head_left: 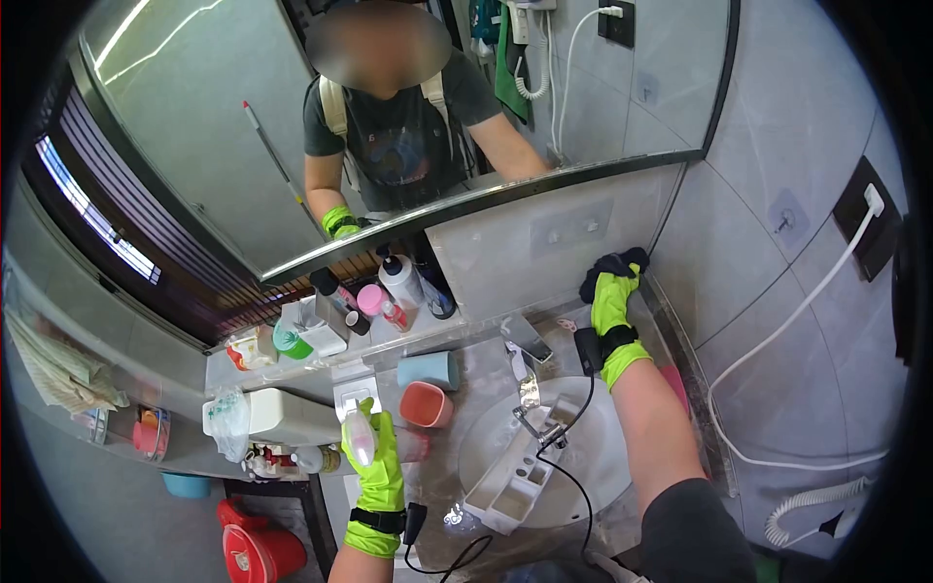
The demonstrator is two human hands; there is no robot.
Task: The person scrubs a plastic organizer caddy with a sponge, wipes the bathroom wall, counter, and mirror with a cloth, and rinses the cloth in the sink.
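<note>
My left hand (377,462), in a bright green glove, is closed around a spray bottle with a pale, translucent head (361,439); most of its body is hidden. A pinkish, see-through item (413,445) shows just beside these fingers. At the back right corner of the counter, my right hand (612,303), gloved the same way, presses a dark cloth (607,270) against the wall and ledge. Between the hands, a white divided tray (517,494) lies slanted across the white sink (595,486), partly under the faucet (530,391).
An orange cup (426,404) and a blue cup (434,370) stand left of the faucet. Bottles, including a white pump bottle (399,282), crowd the ledge below the mirror (224,175). A white cord (719,389) hangs at right; a red bucket (262,554) is on the floor.
</note>
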